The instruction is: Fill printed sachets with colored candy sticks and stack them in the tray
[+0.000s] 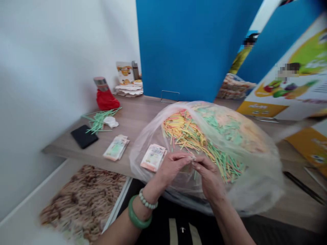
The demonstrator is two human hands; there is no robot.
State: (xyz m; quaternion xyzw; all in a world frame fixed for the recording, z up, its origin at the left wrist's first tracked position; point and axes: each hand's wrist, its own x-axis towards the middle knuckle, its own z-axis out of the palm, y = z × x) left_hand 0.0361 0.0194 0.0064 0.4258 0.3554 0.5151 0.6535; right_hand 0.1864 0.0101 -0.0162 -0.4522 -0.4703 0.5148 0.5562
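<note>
Fingertips to fingertips, my left hand (170, 170) and my right hand (211, 177) are pinched closed around something small and whitish, too tiny to name. Below and behind them a large clear plastic bag (264, 185) lies spread open on the table. Thin paper strips (184, 131) in yellow, pink, orange and green are heaped inside it. Close to my left hand, a stack of small printed paper packets or cards (153, 157) rests on the bag's edge. A similar stack (117, 147) lies farther left on the wooden table (138, 112).
A black phone-like slab (84, 136), green strips (98, 119), crumpled tissue (111, 121) and a red pouch with a flask (106, 98) stand left. Below is an open drawer of brown bundled pieces (87, 197). A blue partition (178, 47) rises behind; a dark pen-like stick (304, 187) lies right.
</note>
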